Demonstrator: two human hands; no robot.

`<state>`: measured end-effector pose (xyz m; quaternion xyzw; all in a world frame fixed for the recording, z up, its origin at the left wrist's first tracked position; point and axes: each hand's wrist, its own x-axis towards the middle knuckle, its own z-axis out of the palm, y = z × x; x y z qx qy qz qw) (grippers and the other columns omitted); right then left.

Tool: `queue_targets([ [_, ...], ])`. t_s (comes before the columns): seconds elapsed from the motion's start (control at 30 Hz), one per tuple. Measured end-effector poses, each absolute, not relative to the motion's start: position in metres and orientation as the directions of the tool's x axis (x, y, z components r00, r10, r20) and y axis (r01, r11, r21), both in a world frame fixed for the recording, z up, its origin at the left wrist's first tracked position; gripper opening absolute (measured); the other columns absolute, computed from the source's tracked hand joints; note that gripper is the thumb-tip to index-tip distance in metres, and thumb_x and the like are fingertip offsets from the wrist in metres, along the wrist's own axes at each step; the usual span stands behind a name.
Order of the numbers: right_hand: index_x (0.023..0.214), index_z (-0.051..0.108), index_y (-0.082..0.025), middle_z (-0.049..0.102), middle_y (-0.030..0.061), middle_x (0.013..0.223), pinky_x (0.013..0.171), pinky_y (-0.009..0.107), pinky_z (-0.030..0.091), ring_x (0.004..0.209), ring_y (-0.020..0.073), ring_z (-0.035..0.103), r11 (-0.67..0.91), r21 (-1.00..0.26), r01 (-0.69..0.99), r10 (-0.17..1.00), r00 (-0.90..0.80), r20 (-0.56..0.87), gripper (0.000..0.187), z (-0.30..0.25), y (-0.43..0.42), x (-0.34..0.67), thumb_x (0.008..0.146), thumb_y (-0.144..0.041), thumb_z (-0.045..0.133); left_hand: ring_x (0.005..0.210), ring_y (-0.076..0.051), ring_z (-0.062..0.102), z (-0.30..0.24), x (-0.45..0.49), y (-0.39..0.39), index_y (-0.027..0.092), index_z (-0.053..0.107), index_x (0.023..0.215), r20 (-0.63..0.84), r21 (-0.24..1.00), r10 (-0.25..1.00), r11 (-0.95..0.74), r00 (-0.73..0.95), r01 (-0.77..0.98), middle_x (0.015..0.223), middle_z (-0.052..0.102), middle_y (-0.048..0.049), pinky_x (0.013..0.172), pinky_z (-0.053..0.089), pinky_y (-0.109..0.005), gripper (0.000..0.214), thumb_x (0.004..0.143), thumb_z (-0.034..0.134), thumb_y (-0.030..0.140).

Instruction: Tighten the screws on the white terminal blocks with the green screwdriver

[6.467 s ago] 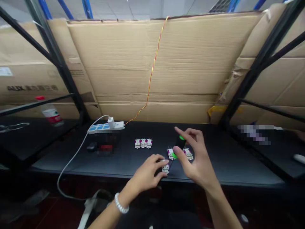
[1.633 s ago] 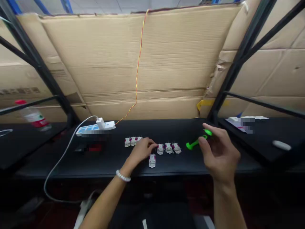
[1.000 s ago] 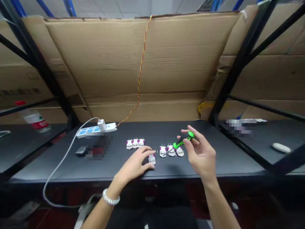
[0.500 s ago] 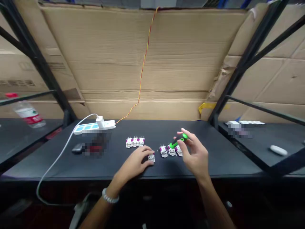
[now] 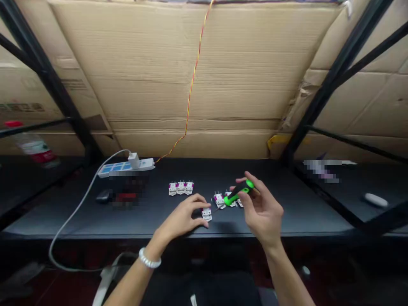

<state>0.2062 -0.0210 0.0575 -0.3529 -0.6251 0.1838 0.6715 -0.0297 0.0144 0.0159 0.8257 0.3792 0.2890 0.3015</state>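
My left hand [image 5: 188, 212] rests on the black tabletop, its thumb and fingers closed around a small white part [image 5: 207, 214] with a purple edge. My right hand [image 5: 263, 210] grips a green-and-black screwdriver [image 5: 239, 192] by the handle, tilted so its thin shaft points down and left toward that part. Whether the tip touches it, I cannot tell. Just behind the shaft is a row of similar white-and-purple parts [image 5: 219, 200], partly covered by the screwdriver and my right fingers. Three more such parts [image 5: 181, 188] stand side by side farther left, thin prongs pointing away.
A white power strip [image 5: 146, 164] with a plugged-in adapter [image 5: 134, 160] lies at the back left, its white cable [image 5: 75, 214] hanging over the front edge. Nearby is a dark blurred object [image 5: 127, 193]. Black shelf posts [image 5: 306, 114] flank the table; cardboard [image 5: 153, 76] lines the back.
The screwdriver has swung down and left, from over the row of parts toward the part in my left hand. That part has shifted slightly right and nearer. My view has tilted a little.
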Motion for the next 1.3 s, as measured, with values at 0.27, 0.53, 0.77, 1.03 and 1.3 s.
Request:
queue_targets([
  [0.27, 0.149, 0.064, -0.032, 0.074, 0.0079, 0.123, 0.086, 0.039, 0.071, 0.099, 0.0221, 0.079, 0.710, -0.666, 0.230, 0.669, 0.073, 0.739, 0.049, 0.0560, -0.0214, 0.2001, 0.102, -0.020, 0.067, 0.114, -0.025, 0.068, 0.0116, -0.0306, 0.0169, 0.027, 0.080, 0.125, 0.260, 0.728, 0.797, -0.533, 0.545, 0.432, 0.123, 0.069, -0.0065, 0.107, 0.054, -0.037, 0.046, 0.081, 0.094, 0.033],
  [0.53, 0.150, 0.063, -0.032, 0.073, 0.0083, 0.125, 0.086, 0.041, 0.071, 0.099, 0.0231, 0.080, 0.707, -0.665, 0.242, 0.669, 0.079, 0.739, 0.050, 0.0561, -0.0219, 0.2021, 0.102, -0.020, 0.068, 0.115, -0.025, 0.068, 0.0112, -0.0317, 0.0169, 0.026, 0.080, 0.125, 0.263, 0.717, 0.792, -0.542, 0.551, 0.438, 0.123, 0.069, -0.0069, 0.108, 0.053, -0.037, 0.048, 0.080, 0.095, 0.033],
  [0.77, 0.151, 0.062, -0.032, 0.073, 0.0082, 0.124, 0.085, 0.038, 0.071, 0.099, 0.0217, 0.080, 0.723, -0.651, 0.231, 0.658, 0.057, 0.751, 0.051, 0.0563, -0.0215, 0.2017, 0.102, -0.018, 0.068, 0.114, -0.025, 0.068, 0.0099, -0.0309, 0.0183, 0.025, 0.080, 0.124, 0.266, 0.715, 0.792, -0.545, 0.550, 0.439, 0.122, 0.069, -0.0067, 0.107, 0.053, -0.037, 0.050, 0.078, 0.096, 0.031],
  [1.03, 0.151, 0.062, -0.032, 0.074, 0.0079, 0.125, 0.086, 0.039, 0.071, 0.099, 0.0223, 0.080, 0.725, -0.650, 0.229, 0.654, 0.068, 0.753, 0.053, 0.0554, -0.0228, 0.2017, 0.101, -0.016, 0.069, 0.112, -0.024, 0.068, 0.0079, -0.0316, 0.0198, 0.025, 0.080, 0.125, 0.265, 0.722, 0.792, -0.542, 0.551, 0.431, 0.120, 0.069, -0.0059, 0.106, 0.054, -0.038, 0.052, 0.077, 0.097, 0.033],
  [1.3, 0.151, 0.062, -0.034, 0.073, 0.0067, 0.122, 0.086, 0.038, 0.069, 0.099, 0.0212, 0.078, 0.729, -0.626, 0.277, 0.641, 0.047, 0.766, 0.055, 0.0567, -0.0233, 0.2018, 0.100, -0.015, 0.070, 0.112, -0.025, 0.068, 0.0078, -0.0309, 0.0198, 0.026, 0.081, 0.124, 0.267, 0.725, 0.792, -0.540, 0.549, 0.427, 0.121, 0.069, -0.0063, 0.106, 0.053, -0.038, 0.050, 0.078, 0.097, 0.034],
])
